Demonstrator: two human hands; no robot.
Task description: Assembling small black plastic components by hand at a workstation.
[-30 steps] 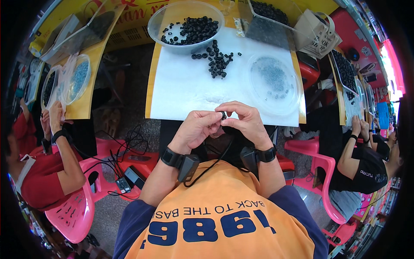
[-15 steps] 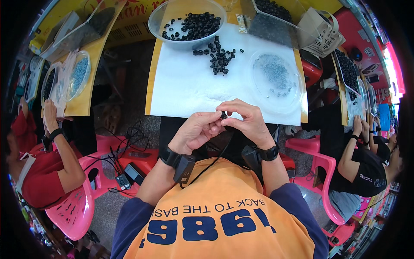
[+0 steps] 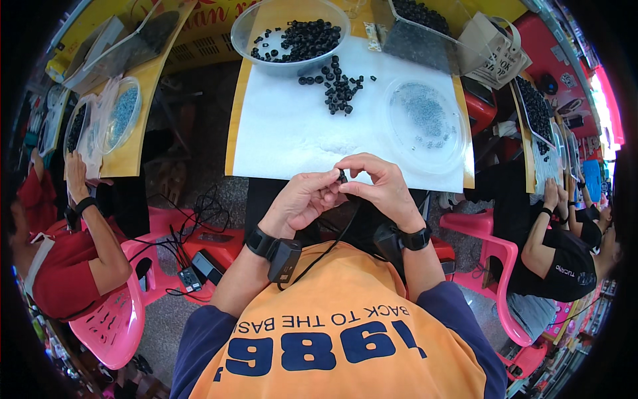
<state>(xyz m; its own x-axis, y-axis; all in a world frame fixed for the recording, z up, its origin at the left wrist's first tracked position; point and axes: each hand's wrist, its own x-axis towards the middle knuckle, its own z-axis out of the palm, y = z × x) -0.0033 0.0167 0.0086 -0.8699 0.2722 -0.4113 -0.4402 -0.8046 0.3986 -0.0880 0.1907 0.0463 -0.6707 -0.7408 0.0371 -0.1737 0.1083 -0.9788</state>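
Note:
Between my hands, just off the table's near edge, is a small black part (image 3: 342, 176). My left hand (image 3: 307, 199) pinches it from the left with thumb and fingers. From the right, my right hand (image 3: 380, 184) has thumb and forefinger at the same part, the forefinger arched over it. Its exact shape is mostly hidden by my fingers. On the white sheet (image 3: 279, 133) beyond lies a loose pile of small black parts (image 3: 340, 93), some of them ring-shaped. A round clear lid or shallow tray (image 3: 425, 116) with many tiny pale-blue pieces rests at the right.
A clear plastic bowl (image 3: 240, 46) of black parts stands at the far left of the table. Behind, a clear bin (image 3: 419, 46) holds more, beside a canvas bag (image 3: 492, 50). People sit at tables left and right, on pink chairs (image 3: 109, 326). Cables (image 3: 193, 243) lie at left.
My hands stay in nearly the same place. The black part has shifted or turned very slightly between my fingertips.

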